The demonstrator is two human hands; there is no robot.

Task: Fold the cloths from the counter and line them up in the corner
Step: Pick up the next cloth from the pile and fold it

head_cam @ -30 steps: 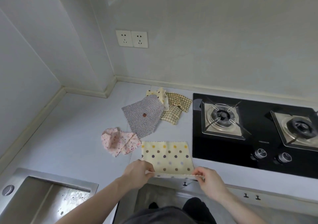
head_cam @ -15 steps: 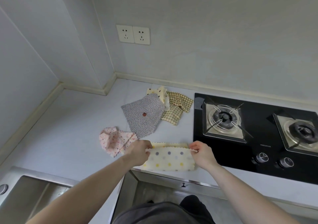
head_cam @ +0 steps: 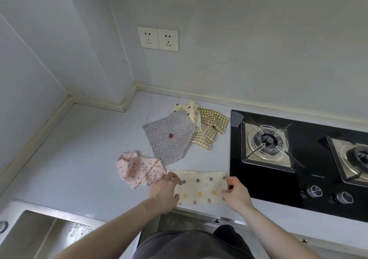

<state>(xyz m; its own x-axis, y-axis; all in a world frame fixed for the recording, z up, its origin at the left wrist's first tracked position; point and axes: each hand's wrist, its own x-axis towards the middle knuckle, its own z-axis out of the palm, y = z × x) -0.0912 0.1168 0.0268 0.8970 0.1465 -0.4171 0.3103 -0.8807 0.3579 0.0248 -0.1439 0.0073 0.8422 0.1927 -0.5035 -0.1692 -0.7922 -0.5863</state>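
Note:
A cream cloth with coloured dots lies folded in half, flat on the pale counter near its front edge. My left hand rests over the cloth's left end with loosely curved fingers. My right hand touches the right end with its fingertips, thumb apart from the fingers. A crumpled pink cloth lies just left of it. Behind are a grey dotted cloth, a yellow checked cloth and another cream dotted cloth, overlapping.
A black gas hob with two burners and knobs sits right beside the folded cloth. A steel sink is at the front left. The wall corner with a raised ledge lies behind the cloths, and a double socket is above.
My hands carried the cream cloth's near edge over to its far edge, folding it in half. They have since let go of the corners and dropped back to the short ends.

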